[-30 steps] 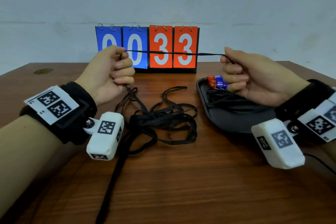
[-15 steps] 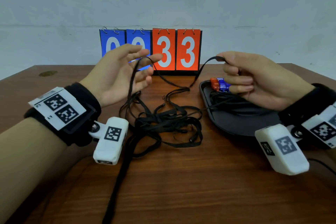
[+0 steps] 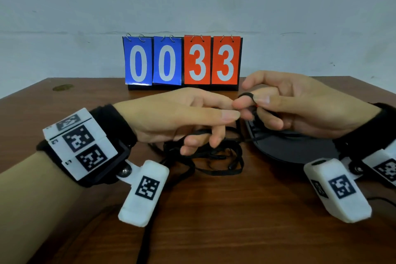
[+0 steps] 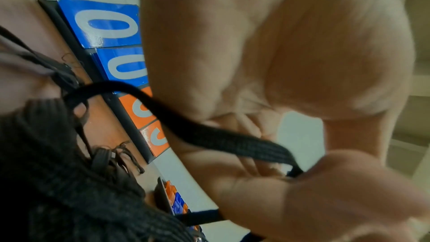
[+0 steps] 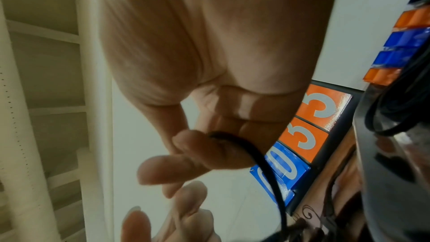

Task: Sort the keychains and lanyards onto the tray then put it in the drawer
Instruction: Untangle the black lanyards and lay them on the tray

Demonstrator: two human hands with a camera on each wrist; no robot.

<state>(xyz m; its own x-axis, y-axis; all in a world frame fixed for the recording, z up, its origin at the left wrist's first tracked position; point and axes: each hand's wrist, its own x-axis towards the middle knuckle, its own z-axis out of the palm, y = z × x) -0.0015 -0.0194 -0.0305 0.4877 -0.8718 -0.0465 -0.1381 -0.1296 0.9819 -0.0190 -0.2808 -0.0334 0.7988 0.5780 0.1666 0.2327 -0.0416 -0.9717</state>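
Note:
Over the left rim of the black tray [image 3: 300, 150], my right hand [image 3: 255, 100] pinches a small loop of a black lanyard [image 3: 246, 94] between thumb and forefinger; the right wrist view shows the cord [image 5: 267, 168] hanging from that pinch. My left hand [image 3: 233, 111] has reached across to meet it. In the left wrist view the strap [image 4: 221, 141] crosses the palm and ends pinched at the left fingertips [image 4: 325, 181]. A tangle of black lanyards [image 3: 214, 156] lies on the table below both hands. Orange and blue keychains [image 5: 400, 43] sit in the tray, hidden in the head view.
A flip scoreboard [image 3: 182, 62] reading 0033 stands at the back of the wooden table [image 3: 214, 221], close to the wall. One long black strap [image 3: 145, 242] trails toward the table's near edge. A thin cable [image 3: 381, 200] lies at the right.
The lanyard was stretched taut between both hands, then my left hand opened and it went slack. The left hand has since moved right to meet the right hand, and both have lowered.

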